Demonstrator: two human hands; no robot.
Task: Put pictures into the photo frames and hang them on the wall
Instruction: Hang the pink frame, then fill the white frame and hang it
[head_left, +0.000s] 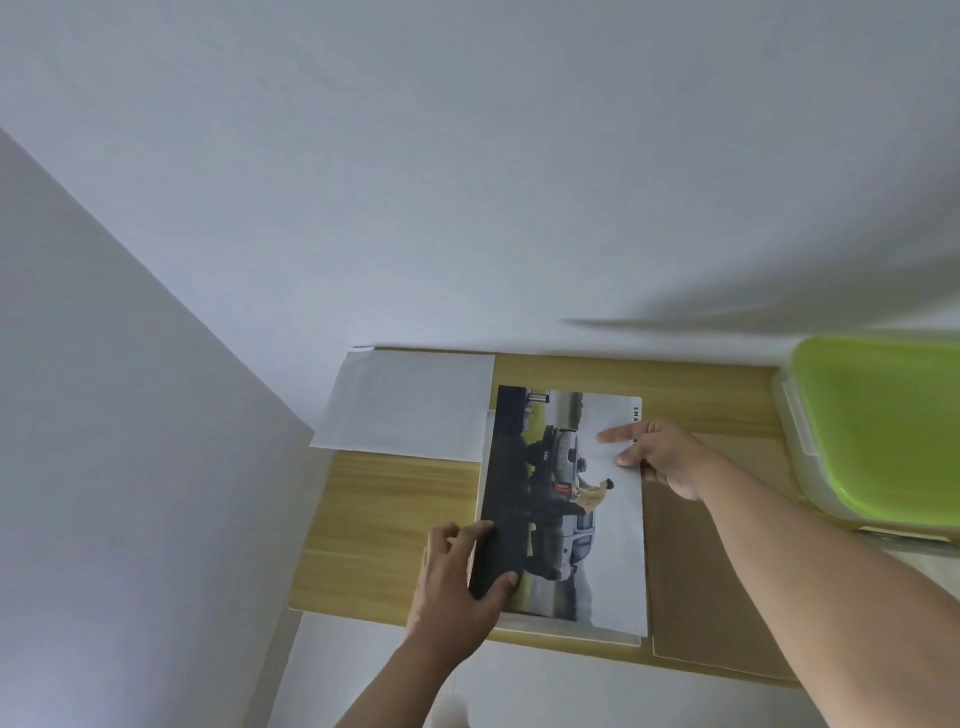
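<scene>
My left hand (457, 582) pinches the picture (597, 519) by its dark edge at seven o'clock, thumb on top, so I can square it over the frame (571, 635) lying on the table (389, 519). My right hand (660, 457) steadies the three o'clock edge, forefinger straight on the paper; whether the other fingers grip underneath, I can't tell. The cardboard backing (696, 571) waits beside it at four o'clock.
</scene>
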